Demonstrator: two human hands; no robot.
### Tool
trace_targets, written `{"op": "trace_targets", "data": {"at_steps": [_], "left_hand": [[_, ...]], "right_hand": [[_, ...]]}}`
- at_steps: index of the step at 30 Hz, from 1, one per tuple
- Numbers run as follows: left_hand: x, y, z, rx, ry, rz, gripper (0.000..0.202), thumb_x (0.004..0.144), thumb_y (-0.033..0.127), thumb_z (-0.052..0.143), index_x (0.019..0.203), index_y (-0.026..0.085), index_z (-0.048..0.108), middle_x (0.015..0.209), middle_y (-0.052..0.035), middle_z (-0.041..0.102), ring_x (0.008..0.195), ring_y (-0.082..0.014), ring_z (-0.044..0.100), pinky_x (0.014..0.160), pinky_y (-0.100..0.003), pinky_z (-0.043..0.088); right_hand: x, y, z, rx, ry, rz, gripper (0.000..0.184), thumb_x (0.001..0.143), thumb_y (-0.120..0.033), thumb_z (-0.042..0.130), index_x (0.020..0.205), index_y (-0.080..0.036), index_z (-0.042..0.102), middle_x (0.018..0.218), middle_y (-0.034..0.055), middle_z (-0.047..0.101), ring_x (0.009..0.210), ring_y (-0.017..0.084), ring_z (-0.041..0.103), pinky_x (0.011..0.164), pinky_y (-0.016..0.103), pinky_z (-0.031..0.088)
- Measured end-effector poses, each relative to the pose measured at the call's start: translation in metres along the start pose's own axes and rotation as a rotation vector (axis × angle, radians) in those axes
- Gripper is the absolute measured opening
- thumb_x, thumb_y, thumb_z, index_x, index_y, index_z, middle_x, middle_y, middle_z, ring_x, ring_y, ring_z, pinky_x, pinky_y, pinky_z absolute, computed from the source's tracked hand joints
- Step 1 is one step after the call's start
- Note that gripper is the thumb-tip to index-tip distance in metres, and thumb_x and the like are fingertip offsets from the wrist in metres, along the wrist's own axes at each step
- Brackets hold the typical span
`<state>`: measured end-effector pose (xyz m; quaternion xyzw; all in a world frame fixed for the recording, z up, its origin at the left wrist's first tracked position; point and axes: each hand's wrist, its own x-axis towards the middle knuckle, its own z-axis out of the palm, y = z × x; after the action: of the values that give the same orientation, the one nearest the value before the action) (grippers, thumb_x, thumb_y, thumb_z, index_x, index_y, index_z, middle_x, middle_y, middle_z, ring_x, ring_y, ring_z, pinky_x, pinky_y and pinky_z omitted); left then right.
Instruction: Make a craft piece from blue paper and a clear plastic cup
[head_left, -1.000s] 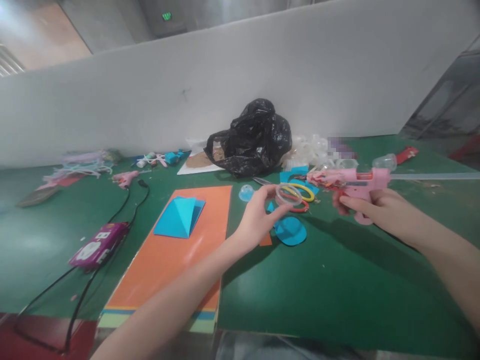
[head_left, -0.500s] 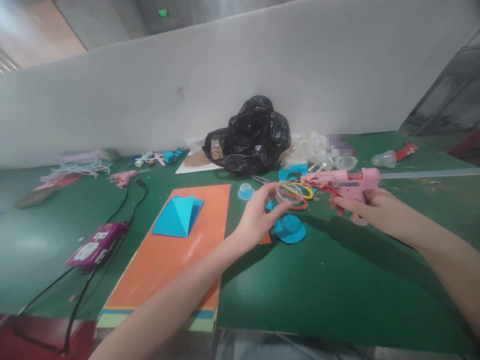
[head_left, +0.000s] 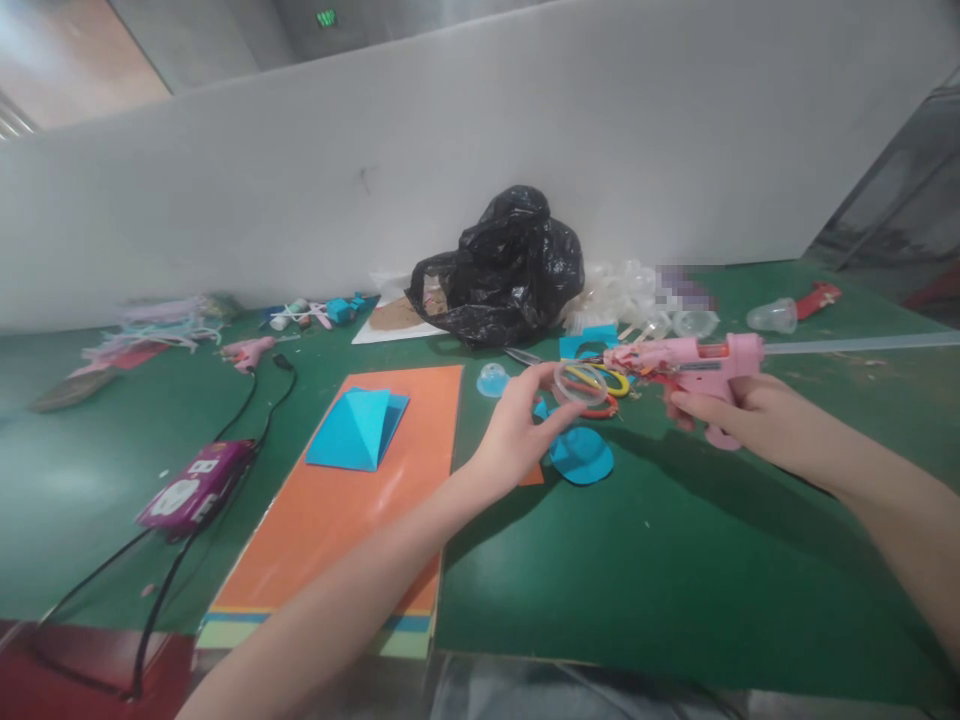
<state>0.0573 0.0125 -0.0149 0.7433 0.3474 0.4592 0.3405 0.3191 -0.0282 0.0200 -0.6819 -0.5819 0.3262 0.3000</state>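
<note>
Pink glue gun (head_left: 720, 360) inside right grip (head_left: 754, 420)

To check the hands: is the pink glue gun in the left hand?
No, the right hand holds the pink glue gun; the left hand holds a clear plastic ring.

Head-worn, facing forward and down from 6 o'clock, close above the left hand (head_left: 517, 435) and right hand (head_left: 750, 415), across the green bench (head_left: 675, 580).
</note>
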Motion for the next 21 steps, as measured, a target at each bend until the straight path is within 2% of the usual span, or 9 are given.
{"op": "trace_targets", "data": {"at_steps": [5,9,21], "left_hand": [[0.0001,0.0011,-0.0008,-0.041,-0.021,0.012,0.028,0.094,0.032,0.074,0.118,0.02,0.066,0.116,-0.0073,0.077,0.103,-0.0216,0.07,0.091,-0.036,0.055],[-0.0009,-0.0002,-0.0007,0.005,-0.024,-0.025,0.032,0.094,0.034,0.074,0.122,0.022,0.065,0.121,-0.0075,0.075,0.107,-0.0231,0.07,0.088,-0.036,0.054],[-0.0024,0.0013,-0.0006,0.032,-0.026,-0.053,0.031,0.095,0.034,0.074,0.123,0.024,0.066,0.121,-0.0057,0.075,0.108,-0.0225,0.068,0.088,-0.035,0.052]], "right_hand": [[-0.0001,-0.0032,0.0012,0.043,0.004,0.02,0.052,0.06,-0.075,0.068,0.061,-0.023,0.071,0.066,0.005,0.067,0.058,0.02,0.056,0.052,0.032,0.047],[-0.0021,-0.0063,0.0013,0.09,0.013,0.034,0.047,0.057,-0.07,0.071,0.064,-0.024,0.071,0.066,0.0043,0.067,0.06,0.021,0.059,0.052,0.032,0.049],[-0.0026,-0.0088,0.0027,0.035,0.024,0.046,0.047,0.057,-0.071,0.067,0.058,-0.025,0.066,0.062,0.0032,0.063,0.057,0.02,0.057,0.053,0.033,0.05]]}}
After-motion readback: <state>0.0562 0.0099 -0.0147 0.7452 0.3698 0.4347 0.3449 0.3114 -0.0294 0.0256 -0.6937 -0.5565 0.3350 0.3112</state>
